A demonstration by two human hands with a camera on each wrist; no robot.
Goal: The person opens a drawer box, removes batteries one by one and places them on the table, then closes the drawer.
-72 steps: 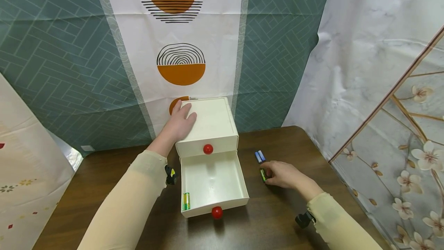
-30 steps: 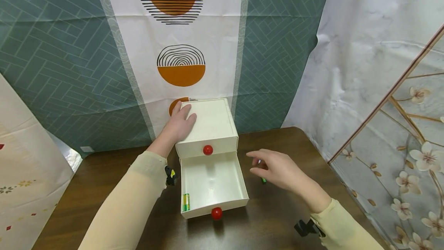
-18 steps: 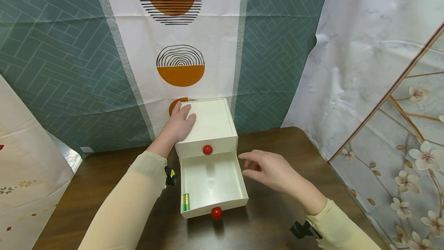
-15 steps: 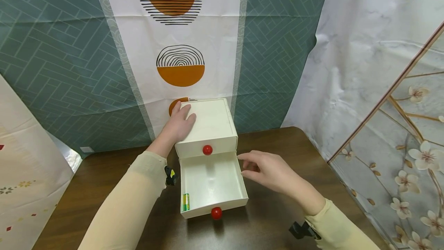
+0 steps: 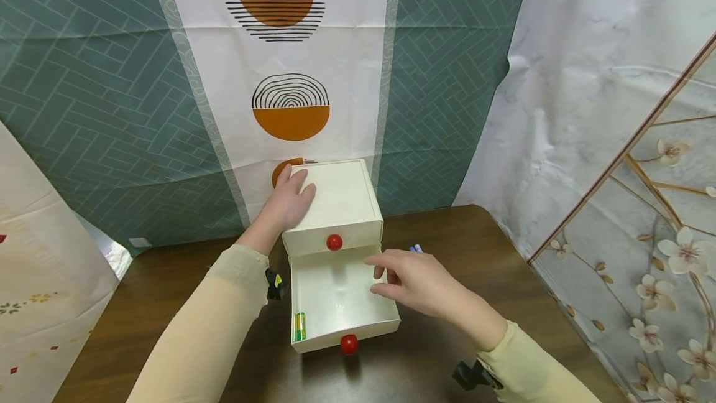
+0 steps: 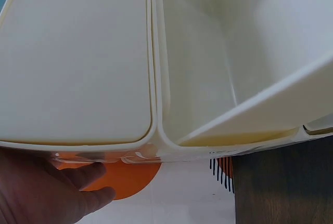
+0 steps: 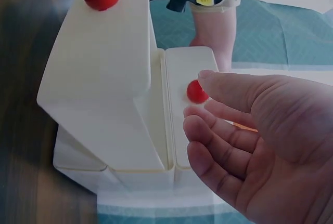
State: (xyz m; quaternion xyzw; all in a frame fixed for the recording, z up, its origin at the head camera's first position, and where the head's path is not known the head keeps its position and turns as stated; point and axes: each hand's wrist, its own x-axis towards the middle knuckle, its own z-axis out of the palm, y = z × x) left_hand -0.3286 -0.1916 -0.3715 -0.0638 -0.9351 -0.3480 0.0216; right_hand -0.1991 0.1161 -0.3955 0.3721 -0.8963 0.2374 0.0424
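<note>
My left hand [image 5: 292, 201] rests on the left side of a white drawer cabinet [image 5: 344, 194], its fingers spread along the top's edge. In the left wrist view those fingers [image 6: 86, 174] lie along the cabinet's side. Below the closed upper drawer with its red knob [image 5: 334, 242], a lower drawer [image 5: 371, 329] is pulled out. Green-and-yellow batteries [image 5: 299, 326] lie in its front left corner. Over the drawer's right wall hovers my right hand [image 5: 422, 285], thumb and fingers loosely bent and apart. In the right wrist view, nothing shows between its fingers [image 7: 221, 154].
Blue batteries [image 5: 416, 248] on the brown table [image 5: 475, 238] peek out behind my right hand. A red knob [image 5: 349, 344] sticks out from the lower drawer's front. A patterned curtain [image 5: 442, 111] hangs behind the table, and a floral cloth [image 5: 643, 266] stands at the right.
My right hand has left a green battery on the table and moved left to above the open drawer, uncovering part of the blue batteries again. My left hand has stayed in place.
</note>
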